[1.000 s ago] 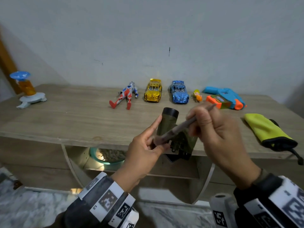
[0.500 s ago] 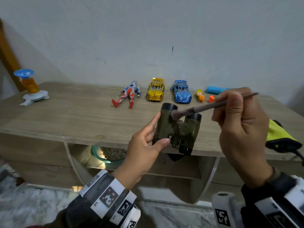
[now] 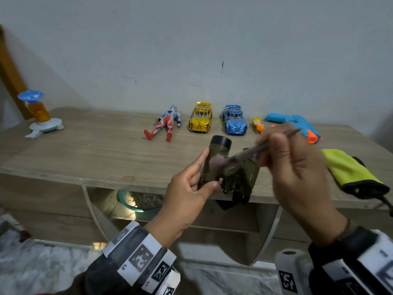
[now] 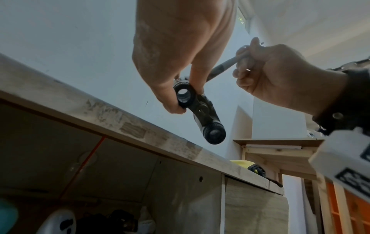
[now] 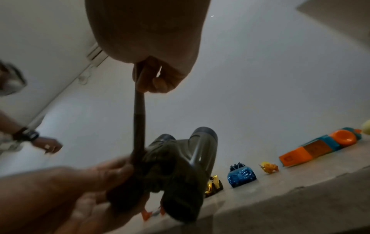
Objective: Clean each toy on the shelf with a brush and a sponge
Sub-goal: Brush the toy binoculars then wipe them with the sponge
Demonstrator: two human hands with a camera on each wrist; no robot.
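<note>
Wooden shelf [image 3: 89,154] against a pale wall; toys lined along the back. Olive toy binoculars [image 3: 231,169], black-rimmed barrels, held above the shelf's front edge. Left hand [image 3: 187,199] pinches one barrel between thumb and fingers. Right hand [image 3: 297,173] grips a brush [image 3: 244,155], its bristle end blurred on the binoculars.

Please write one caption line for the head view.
Left hand holds toy binoculars while right hand brushes them with a brush.
</note>
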